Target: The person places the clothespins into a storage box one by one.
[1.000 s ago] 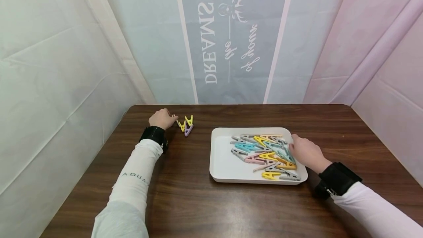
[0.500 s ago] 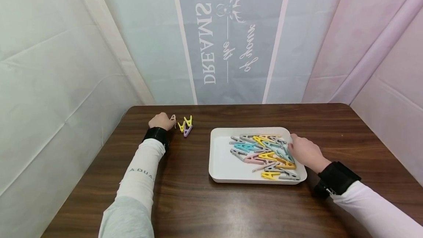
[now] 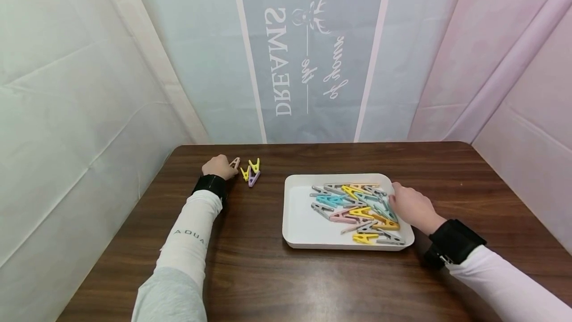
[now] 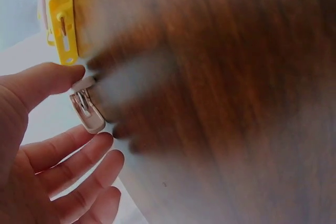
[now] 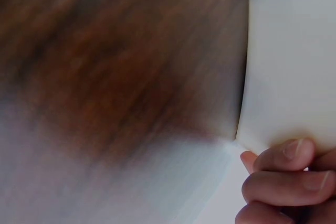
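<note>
At the table's far left, my left hand [image 3: 219, 167] pinches a pale pink clothespin [image 3: 234, 163] between thumb and fingers. In the left wrist view, this clothespin [image 4: 86, 109] shows its metal spring, with the thumb at one end and fingertips at the other. Just right of it are two yellow clothespins [image 3: 254, 165] and a purple clothespin [image 3: 253, 178]. My right hand [image 3: 415, 207] grips the right rim of a white tray [image 3: 295, 212]. Its curled fingers [image 5: 294, 182] lie against the tray's outer wall in the right wrist view.
Several clothespins in grey, blue, pink, yellow and orange lie in the tray, mostly toward its right side, such as a yellow clothespin [image 3: 365, 238]. The brown wood table [image 3: 268, 282] reaches back to a hanging printed cloth [image 3: 321, 63]. Pale cloth stands at both sides.
My left hand has shifted slightly toward me; the pale pink clothespin beside it has tipped and now shows more of its side. The right hand and tray stay put.
</note>
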A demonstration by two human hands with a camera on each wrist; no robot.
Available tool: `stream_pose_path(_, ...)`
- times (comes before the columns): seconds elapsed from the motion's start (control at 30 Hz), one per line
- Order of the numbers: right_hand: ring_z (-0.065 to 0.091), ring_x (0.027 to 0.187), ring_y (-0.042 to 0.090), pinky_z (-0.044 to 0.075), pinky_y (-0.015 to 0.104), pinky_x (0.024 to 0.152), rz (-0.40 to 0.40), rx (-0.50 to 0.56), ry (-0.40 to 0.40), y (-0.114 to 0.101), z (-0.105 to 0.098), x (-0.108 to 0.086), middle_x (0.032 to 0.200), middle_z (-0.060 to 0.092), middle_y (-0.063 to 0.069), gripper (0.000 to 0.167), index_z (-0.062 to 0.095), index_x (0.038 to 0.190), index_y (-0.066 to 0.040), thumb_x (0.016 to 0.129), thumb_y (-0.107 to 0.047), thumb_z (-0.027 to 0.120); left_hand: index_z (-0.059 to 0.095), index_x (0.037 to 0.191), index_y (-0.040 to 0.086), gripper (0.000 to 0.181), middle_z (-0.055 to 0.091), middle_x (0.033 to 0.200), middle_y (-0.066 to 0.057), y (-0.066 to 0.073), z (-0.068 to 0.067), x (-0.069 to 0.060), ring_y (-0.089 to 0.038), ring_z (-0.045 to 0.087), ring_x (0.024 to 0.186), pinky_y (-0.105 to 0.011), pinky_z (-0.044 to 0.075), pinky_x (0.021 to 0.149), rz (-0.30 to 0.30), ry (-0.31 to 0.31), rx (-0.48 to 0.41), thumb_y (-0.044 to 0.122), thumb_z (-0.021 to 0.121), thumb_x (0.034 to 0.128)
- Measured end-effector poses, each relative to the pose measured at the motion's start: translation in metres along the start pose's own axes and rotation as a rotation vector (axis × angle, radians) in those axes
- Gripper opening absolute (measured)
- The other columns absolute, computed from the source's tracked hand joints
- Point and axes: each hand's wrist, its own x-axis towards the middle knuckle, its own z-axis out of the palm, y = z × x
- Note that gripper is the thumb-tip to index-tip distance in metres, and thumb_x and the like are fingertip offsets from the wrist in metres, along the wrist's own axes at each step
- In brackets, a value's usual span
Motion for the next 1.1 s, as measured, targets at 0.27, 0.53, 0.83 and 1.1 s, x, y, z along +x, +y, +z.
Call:
stream_pose_path(0.27,0.058,0.068,0.026,0.046,0.038,0.051,0.004,-0.005,0.002,0.001,0.001,0.001,0.100,0.060,0.036,0.045,0.041,0.126,0.023,0.095,-0.007,0.053,0.058,0.065,0.008,0.030,0.056,0.063,-0.007,-0.001,0.005,0.003,-0.025,0.056,0.064,-0.040,0.046,0.060,0.009,0.021,-0.008,0.029,0.072,0.0819)
stream_pose_path(0.53,0.058,0.068,0.026,0.046,0.038,0.051,0.005,0.003,-0.002,0.001,0.000,0.001,0.100,0.060,0.036,0.045,0.041,0.126,0.023,0.095,-0.007,0.052,0.067,0.074,0.005,0.026,0.060,0.067,-0.008,-0.008,0.005,0.004,-0.025,0.057,0.064,-0.039,0.046,0.057,0.049,0.057,-0.039,0.030,0.071,0.0817)
stream_pose_path(0.83,0.057,0.065,0.025,0.045,0.038,0.050,-0.001,-0.007,0.008,0.001,0.000,0.001,0.090,0.061,0.031,0.044,0.041,0.125,0.023,0.094,-0.007,0.054,0.070,0.103,0.005,0.032,0.068,0.084,-0.009,0.017,-0.015,-0.020,-0.024,0.061,0.071,-0.041,0.048,0.062,0.285,0.168,-0.096,0.030,0.072,0.0841)
stream_pose_path(1.1,0.055,0.061,0.023,0.043,0.035,0.048,-0.005,-0.005,0.004,0.002,0.002,0.001,0.086,0.061,0.029,0.045,0.040,0.125,0.023,0.095,-0.007,0.053,0.070,0.106,0.011,0.033,0.069,0.092,-0.002,0.076,-0.036,-0.072,-0.015,0.058,0.071,-0.034,0.047,0.061,0.522,0.053,-0.134,0.035,0.073,0.0843)
